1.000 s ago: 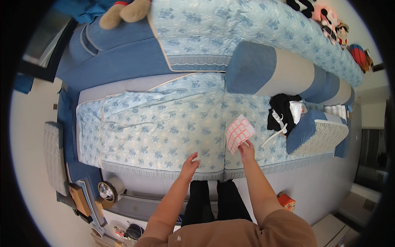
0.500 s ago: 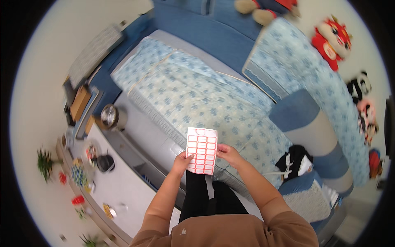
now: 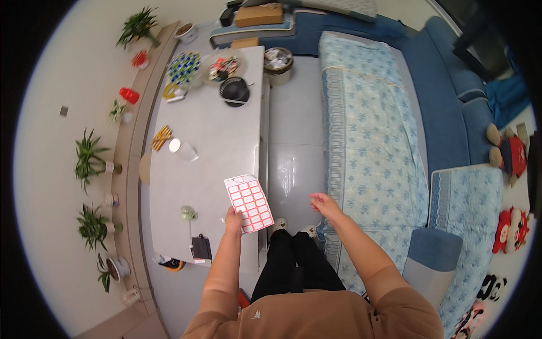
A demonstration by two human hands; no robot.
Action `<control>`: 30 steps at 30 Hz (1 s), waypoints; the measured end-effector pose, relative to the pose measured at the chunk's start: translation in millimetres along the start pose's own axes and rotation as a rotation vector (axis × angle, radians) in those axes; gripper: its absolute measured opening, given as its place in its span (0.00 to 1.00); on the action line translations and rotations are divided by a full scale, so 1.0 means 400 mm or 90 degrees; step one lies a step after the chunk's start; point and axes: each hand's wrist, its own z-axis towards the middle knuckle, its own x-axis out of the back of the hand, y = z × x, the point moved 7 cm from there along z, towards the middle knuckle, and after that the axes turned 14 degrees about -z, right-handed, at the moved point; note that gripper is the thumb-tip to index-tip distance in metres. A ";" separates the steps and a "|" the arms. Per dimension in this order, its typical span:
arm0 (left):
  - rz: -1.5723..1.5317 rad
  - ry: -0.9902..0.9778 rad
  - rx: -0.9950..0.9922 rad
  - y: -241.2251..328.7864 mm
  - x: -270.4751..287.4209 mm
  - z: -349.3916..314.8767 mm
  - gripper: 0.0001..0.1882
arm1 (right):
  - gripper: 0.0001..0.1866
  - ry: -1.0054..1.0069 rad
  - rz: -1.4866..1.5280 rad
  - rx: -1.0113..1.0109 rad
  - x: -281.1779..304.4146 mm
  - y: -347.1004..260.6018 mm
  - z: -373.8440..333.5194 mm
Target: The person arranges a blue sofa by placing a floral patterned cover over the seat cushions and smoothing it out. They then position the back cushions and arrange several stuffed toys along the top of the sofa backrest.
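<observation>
A sheet of blank white labels with red borders [image 3: 249, 204] is in my left hand [image 3: 233, 218], the thumb lying over its lower left edge. It hangs above the near right side of the long light-grey table [image 3: 214, 169]. My right hand [image 3: 324, 204] is apart from the sheet, above the floor gap between table and sofa. Its fingers are drawn together in a pinch pointing left; anything between them is too small to make out. A clear jar with a white lid [image 3: 183, 149] and a small green item [image 3: 188, 212] stand on the table.
At the table's far end are a black basket [image 3: 234, 91], a bowl of snacks [image 3: 224, 66] and a blue-green patterned container [image 3: 184, 69]. A bin [image 3: 279, 65] stands beyond. The sofa [image 3: 372, 152] with patterned covers runs along the right; potted plants [image 3: 90, 158] line the left ledge.
The view has swung from the sofa toward the table. My right hand has come off the sheet and moved to the right. My left hand still holds the sheet, now tilted over the table.
</observation>
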 end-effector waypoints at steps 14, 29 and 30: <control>0.301 0.365 -0.125 -0.002 0.466 0.220 0.38 | 0.16 -0.089 0.007 -0.023 -0.290 0.017 0.045; 0.450 -0.239 -0.222 -0.050 -0.551 0.219 0.39 | 0.17 0.346 0.329 -0.090 0.244 0.413 -0.241; 0.458 -0.293 -0.218 -0.096 -0.627 0.210 0.38 | 0.16 0.376 0.359 -0.110 0.273 0.472 -0.266</control>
